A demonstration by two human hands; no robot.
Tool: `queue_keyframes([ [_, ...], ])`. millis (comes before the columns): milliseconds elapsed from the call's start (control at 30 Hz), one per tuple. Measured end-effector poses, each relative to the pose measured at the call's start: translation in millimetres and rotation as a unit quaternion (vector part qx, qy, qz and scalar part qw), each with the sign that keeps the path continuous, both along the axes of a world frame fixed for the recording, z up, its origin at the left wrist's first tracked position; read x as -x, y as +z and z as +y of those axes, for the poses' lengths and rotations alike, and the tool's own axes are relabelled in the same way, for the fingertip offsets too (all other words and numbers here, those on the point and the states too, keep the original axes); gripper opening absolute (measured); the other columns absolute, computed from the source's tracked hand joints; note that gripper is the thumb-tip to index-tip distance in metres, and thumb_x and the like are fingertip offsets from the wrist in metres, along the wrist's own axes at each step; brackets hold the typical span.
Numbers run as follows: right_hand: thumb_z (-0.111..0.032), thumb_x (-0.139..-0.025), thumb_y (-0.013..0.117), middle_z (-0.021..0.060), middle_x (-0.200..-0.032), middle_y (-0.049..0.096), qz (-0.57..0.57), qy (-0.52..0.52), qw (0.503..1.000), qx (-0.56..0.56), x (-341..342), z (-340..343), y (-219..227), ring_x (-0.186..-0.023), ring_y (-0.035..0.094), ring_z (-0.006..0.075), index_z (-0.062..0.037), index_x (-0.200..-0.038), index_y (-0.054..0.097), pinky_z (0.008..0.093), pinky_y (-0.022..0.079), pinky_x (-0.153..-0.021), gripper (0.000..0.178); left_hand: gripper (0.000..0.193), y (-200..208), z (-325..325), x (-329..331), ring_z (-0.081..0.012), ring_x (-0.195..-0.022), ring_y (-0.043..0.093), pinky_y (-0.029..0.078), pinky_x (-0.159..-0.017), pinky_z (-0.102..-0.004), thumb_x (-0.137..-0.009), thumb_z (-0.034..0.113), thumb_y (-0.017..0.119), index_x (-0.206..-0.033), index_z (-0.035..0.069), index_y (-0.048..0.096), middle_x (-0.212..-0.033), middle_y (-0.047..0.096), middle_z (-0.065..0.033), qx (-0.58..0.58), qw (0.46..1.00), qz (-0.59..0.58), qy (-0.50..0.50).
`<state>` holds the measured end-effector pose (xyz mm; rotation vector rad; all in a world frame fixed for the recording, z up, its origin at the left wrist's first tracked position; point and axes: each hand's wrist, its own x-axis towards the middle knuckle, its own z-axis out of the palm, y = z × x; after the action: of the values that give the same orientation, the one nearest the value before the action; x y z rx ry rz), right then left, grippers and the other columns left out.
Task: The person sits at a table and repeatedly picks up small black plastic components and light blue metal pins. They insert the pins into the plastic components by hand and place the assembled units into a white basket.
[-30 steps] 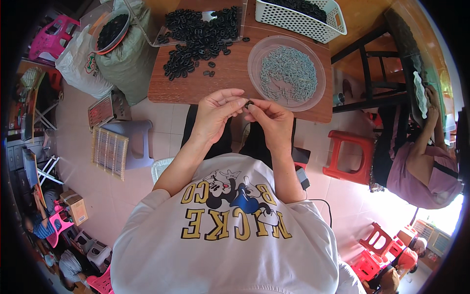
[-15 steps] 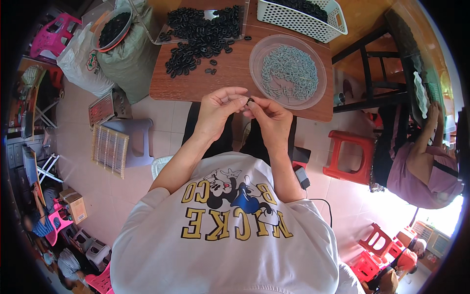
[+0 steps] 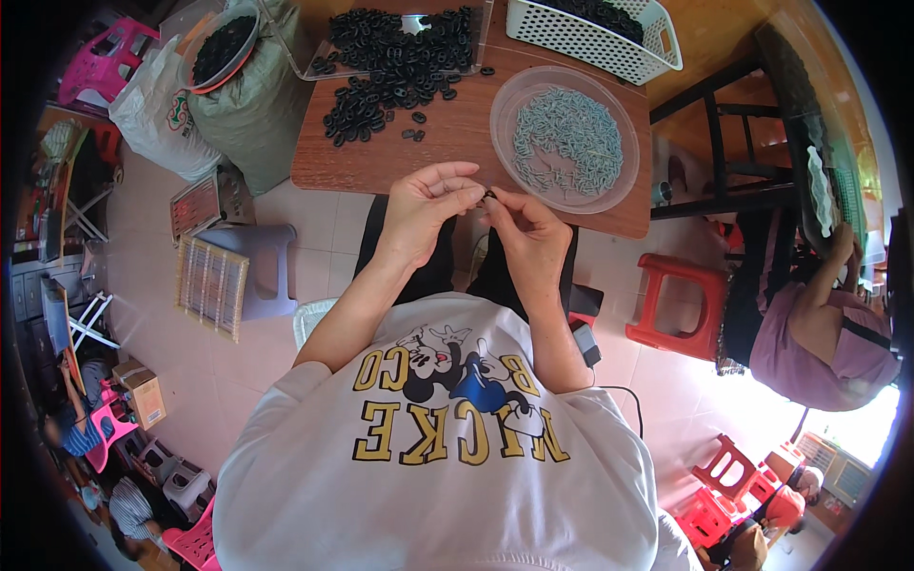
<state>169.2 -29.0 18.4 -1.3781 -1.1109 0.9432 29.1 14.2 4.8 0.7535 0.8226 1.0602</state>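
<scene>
Just off the table's near edge, my left hand [image 3: 426,211] and my right hand [image 3: 529,232] meet fingertip to fingertip. Pinched between them is a small black part [image 3: 489,195], mostly hidden by the fingers. Beyond my left hand, a heap of black oval pieces with holes [image 3: 367,108] spills from a clear tray [image 3: 484,38] onto the brown table [image 3: 428,157]. Past my right hand stands a round translucent bowl [image 3: 503,124] holding many small bluish-grey screws [image 3: 571,138].
A white perforated basket [image 3: 590,43] of black pieces stands at the table's far right. Sacks [image 3: 249,133] with a bowl of black parts [image 3: 227,52] are at the left. A red stool [image 3: 678,303] and a seated person in purple [image 3: 819,338] are on the right.
Both hands stay together at the same spot, with the fingers shifting slightly around the small black part. The left fingers look a little more spread. The view has shifted slightly.
</scene>
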Motion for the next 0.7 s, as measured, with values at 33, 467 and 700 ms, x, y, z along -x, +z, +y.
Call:
queue_keyframes([
  [33, -0.004, -0.082, 0.065, 0.0084, -0.082, 0.069, 0.008, 0.004, 1.000, 0.008, 0, 0, 0, -0.071, 0.066, 0.0105, 0.0039, -0.096, 0.067, 0.0201, 0.050, -0.063, 0.016, 0.032, 0, 0, 1, -0.0092, -0.075, 0.060, 0.047, -0.065, -0.0192, -0.079, -0.002, 0.066, -0.110, -0.003, 0.058, -0.088, 0.067, -0.0091, 0.000, 1.000, -0.005, -0.002],
  [467, -0.003, -0.083, 0.064, 0.0094, -0.084, 0.068, 0.110, 0.024, 0.992, 0.052, 10, 1, 3, -0.071, 0.065, 0.0112, 0.0061, -0.097, 0.065, 0.0205, 0.052, -0.065, 0.016, 0.033, 0, 3, 15, -0.0106, -0.077, 0.062, 0.048, -0.067, -0.0202, -0.080, -0.002, 0.065, -0.112, -0.004, 0.058, -0.090, 0.067, -0.0105, -0.007, 0.999, 0.013, -0.042],
  [700, -0.002, -0.083, 0.064, 0.0102, -0.085, 0.068, 0.119, 0.038, 0.991, 0.046, 8, 3, 1, -0.072, 0.065, 0.0118, 0.0064, -0.098, 0.065, 0.0209, 0.052, -0.066, 0.017, 0.032, -1, 0, 14, -0.0099, -0.077, 0.060, 0.045, -0.067, -0.0211, -0.081, 0.001, 0.065, -0.112, -0.005, 0.058, -0.089, 0.067, -0.0111, 0.002, 1.000, 0.009, -0.016],
])
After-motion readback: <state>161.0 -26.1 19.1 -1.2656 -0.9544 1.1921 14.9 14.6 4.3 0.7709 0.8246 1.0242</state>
